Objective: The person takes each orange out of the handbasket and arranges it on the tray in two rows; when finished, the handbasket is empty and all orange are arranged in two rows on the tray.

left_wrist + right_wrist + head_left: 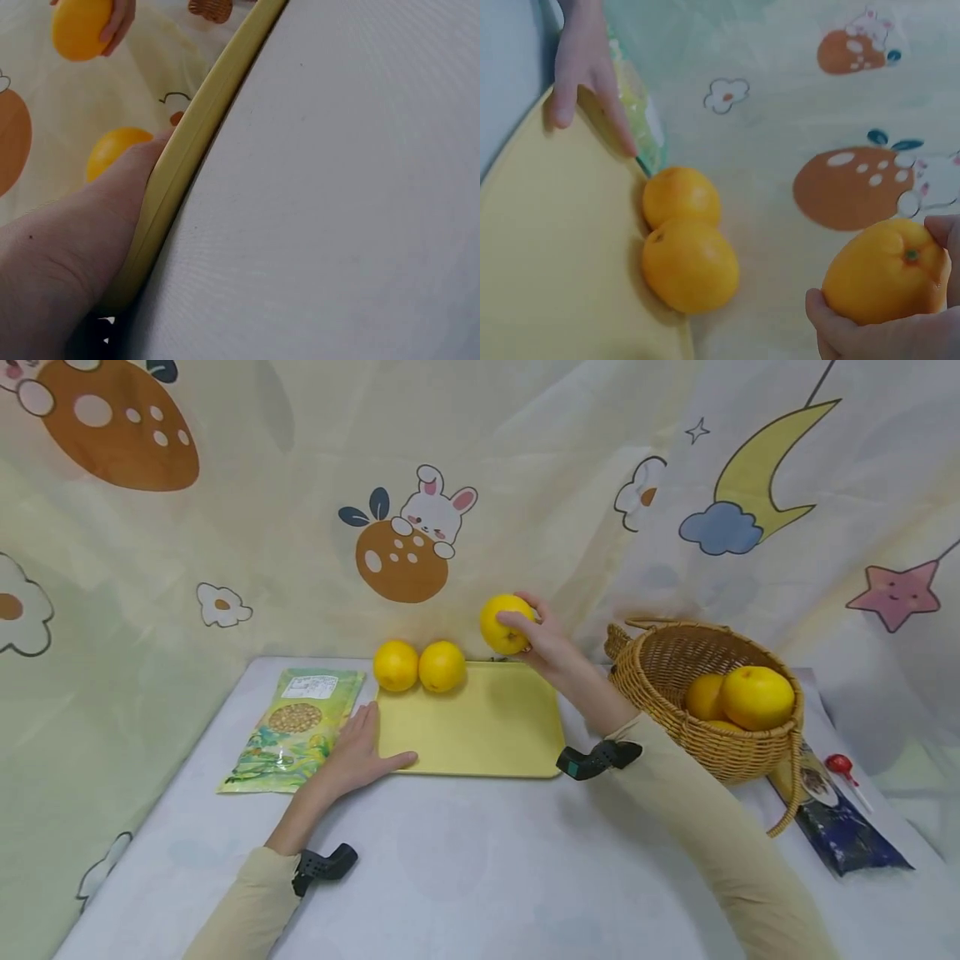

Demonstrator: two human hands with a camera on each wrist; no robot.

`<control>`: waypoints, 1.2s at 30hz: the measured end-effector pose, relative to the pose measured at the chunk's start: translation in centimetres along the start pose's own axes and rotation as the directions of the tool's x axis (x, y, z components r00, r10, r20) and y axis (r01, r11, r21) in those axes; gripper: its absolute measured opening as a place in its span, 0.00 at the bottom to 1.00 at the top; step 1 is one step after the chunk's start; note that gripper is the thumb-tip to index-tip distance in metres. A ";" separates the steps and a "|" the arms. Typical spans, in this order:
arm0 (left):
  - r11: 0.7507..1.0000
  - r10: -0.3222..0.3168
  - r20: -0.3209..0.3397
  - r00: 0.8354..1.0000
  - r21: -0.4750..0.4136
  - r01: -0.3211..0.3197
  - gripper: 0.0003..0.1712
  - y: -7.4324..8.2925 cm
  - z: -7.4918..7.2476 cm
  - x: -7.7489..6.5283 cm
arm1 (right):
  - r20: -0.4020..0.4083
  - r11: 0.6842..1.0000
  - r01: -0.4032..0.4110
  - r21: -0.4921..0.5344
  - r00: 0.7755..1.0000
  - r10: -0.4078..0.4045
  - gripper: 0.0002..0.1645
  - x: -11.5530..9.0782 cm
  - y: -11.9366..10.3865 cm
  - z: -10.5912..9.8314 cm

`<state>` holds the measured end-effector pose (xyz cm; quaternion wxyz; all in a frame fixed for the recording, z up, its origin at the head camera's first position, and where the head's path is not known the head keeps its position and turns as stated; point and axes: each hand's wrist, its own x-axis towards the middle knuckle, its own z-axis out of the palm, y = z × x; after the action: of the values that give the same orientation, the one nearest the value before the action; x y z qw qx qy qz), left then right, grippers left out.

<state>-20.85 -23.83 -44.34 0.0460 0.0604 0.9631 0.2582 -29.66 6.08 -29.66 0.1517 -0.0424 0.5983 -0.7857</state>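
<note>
My right hand [551,643] grips an orange [504,620] in the air above the far right part of a yellow tray [480,735]. In the right wrist view the thumb and fingers wrap round that orange [889,274]. Two more oranges, one at the tray's far left corner [395,666] and one beside it [442,666], sit side by side. My left hand [358,756] rests at the tray's left edge, its fingers straight and the thumb over the near corner. In the left wrist view the left hand [75,240] lies against the tray's rim [176,169].
A wicker basket [660,693] with several oranges [757,697] stands at the right. Beneath and beside it lie a dark blue packet [843,835] and a red lollipop [838,764]. Left of the tray is a green-yellow bag [296,718]. A printed cloth hangs behind the table.
</note>
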 end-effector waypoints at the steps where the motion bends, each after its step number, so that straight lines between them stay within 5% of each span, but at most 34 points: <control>1: 1.000 0.001 0.001 1.000 -0.001 -0.001 0.74 0.0 0.1 0.0 | -0.005 1.000 -0.010 0.015 1.000 0.010 0.41 0.5 0.4 0.0; 12: 1.000 -0.001 -0.009 1.000 0.000 0.001 0.74 -0.3 0.0 0.1 | -0.074 0.995 0.022 -0.096 0.997 -0.029 0.36 5.0 4.6 0.8; 22: 1.000 0.016 -0.019 1.000 0.005 -0.016 0.74 -0.2 0.2 0.2 | -0.165 0.976 0.003 -0.218 0.986 -0.040 0.37 6.5 8.2 0.2; 26: 1.000 0.009 -0.012 1.000 -0.003 -0.009 0.74 -0.1 0.2 0.2 | -0.214 0.928 0.012 -0.373 0.972 -0.098 0.37 7.1 9.2 0.0; 30: 1.000 0.009 -0.014 1.000 0.000 -0.009 0.74 0.0 0.1 0.2 | -0.212 0.843 0.059 -0.535 0.956 -0.201 0.36 7.3 10.0 0.3; 36: 1.000 0.014 -0.021 1.000 0.003 -0.013 0.74 0.0 0.1 0.1 | -0.186 0.742 0.089 -0.664 0.942 -0.280 0.35 7.1 10.7 0.7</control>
<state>-20.93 -23.72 -44.41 0.0343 0.0643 0.9634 0.2578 -34.25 0.79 -40.43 -0.0357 -0.0426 0.8400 -0.5398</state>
